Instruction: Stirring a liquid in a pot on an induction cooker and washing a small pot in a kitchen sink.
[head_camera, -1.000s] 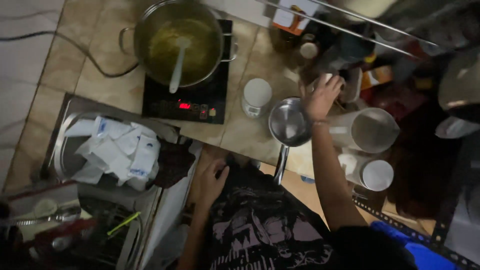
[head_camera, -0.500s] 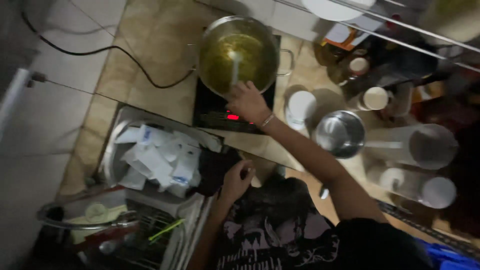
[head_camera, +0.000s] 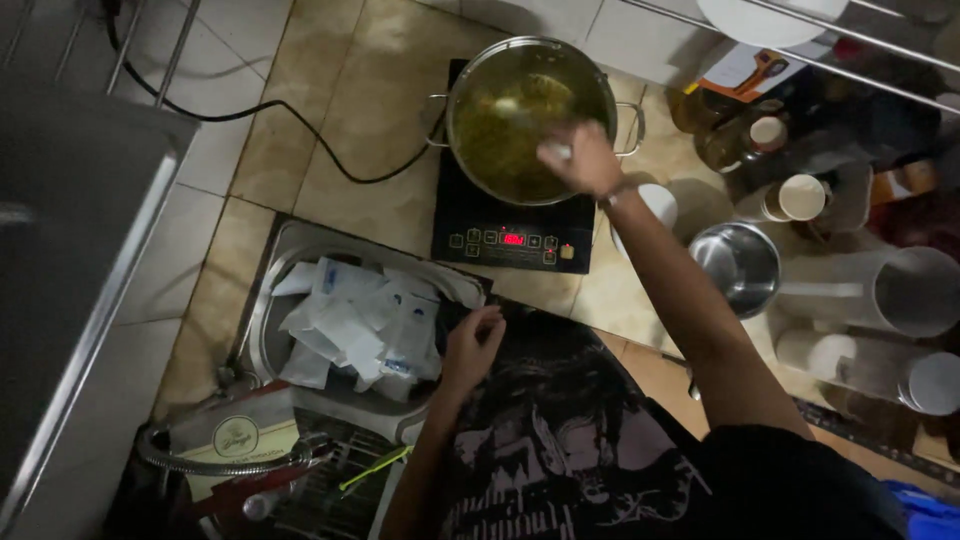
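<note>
Where the counter meets the tiled wall, we list a steel pot (head_camera: 530, 115) with two side handles, filled with a yellow-green liquid and standing on a black induction cooker (head_camera: 510, 225) whose red display is lit. Over the pot's near rim we record our right hand (head_camera: 582, 160), fingers curled shut round the pale handle of a ladle (head_camera: 553, 150), whose far end reaches into the liquid; the bowl end is blurred and we cannot make it out clearly. Our left hand (head_camera: 472, 345) rests low at the counter edge, fingers loosely bent and half open, holding nothing, just beside a metal tray (head_camera: 270, 300) heaped with white plastic sachets (head_camera: 365, 325).

Further items, right of the cooker: a small empty steel saucepan (head_camera: 740, 265); a white lidded cup (head_camera: 655, 205) partly hidden behind our forearm; a clear plastic jug (head_camera: 885, 292) lying next to the saucepan; several jars with pale lids (head_camera: 800, 197). A black power cord (head_camera: 290, 125) runs across the tiles to the cooker. Near the bottom left, a wire rack (head_camera: 330, 480) holds a green straw.
</note>
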